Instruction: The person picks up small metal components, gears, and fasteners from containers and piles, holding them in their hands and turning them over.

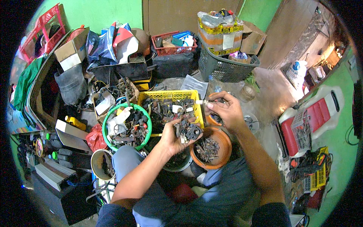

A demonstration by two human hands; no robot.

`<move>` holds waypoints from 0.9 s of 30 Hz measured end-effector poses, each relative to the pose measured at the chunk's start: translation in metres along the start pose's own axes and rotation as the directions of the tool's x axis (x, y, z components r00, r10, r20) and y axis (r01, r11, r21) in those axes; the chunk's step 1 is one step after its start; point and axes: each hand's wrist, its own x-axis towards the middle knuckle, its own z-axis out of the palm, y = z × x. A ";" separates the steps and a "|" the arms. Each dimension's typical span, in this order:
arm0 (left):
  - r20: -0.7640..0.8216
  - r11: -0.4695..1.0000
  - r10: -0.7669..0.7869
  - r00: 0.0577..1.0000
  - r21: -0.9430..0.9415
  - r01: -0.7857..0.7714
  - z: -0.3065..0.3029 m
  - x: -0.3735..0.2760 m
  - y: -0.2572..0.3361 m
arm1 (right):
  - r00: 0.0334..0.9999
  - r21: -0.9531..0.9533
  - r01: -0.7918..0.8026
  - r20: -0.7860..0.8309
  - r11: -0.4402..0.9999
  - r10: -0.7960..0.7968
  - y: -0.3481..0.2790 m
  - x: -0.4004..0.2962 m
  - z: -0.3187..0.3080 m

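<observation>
In my left hand [173, 139], palm up, lie several dark metal and plastic parts [190, 130], among them a blocky piece with a round opening. My right hand [225, 109] is raised to the right and pinches a small, pale-ended part [200, 102] between thumb and fingers; its kind cannot be told. Behind the hands stands a yellow plastic crate [167, 95] filled with used mechanical parts. A green round basin [105, 124] of mixed parts is to the left. Below my right hand sits an orange bowl [227, 150] with small bolts or screws [209, 150].
Left of my knee is a pale bucket [95, 167] with dark pieces. A red plastic bag [97, 138] and an open box of wires [123, 88] lie near the green basin. At the back stand a grey laundry basket [227, 68] and a red crate [174, 51].
</observation>
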 end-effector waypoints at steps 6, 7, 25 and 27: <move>-0.005 1.000 0.007 1.000 0.025 -0.007 0.006 -0.004 0.008 | 0.979 0.004 0.198 -0.041 0.980 -0.198 -0.006 -0.009 0.007; -0.013 1.000 0.009 1.000 0.017 -0.009 0.007 -0.004 0.009 | 0.974 0.015 0.222 -0.043 0.975 -0.221 -0.006 -0.011 0.008; -0.005 0.996 0.089 0.996 0.027 -0.088 0.008 -0.013 0.026 | 0.984 -0.057 0.156 -0.082 0.986 -0.161 -0.023 -0.029 0.022; -0.083 0.991 0.130 0.988 -0.033 -0.133 0.014 -0.013 0.034 | 0.988 -0.052 0.129 -0.074 0.990 -0.133 -0.020 -0.030 0.019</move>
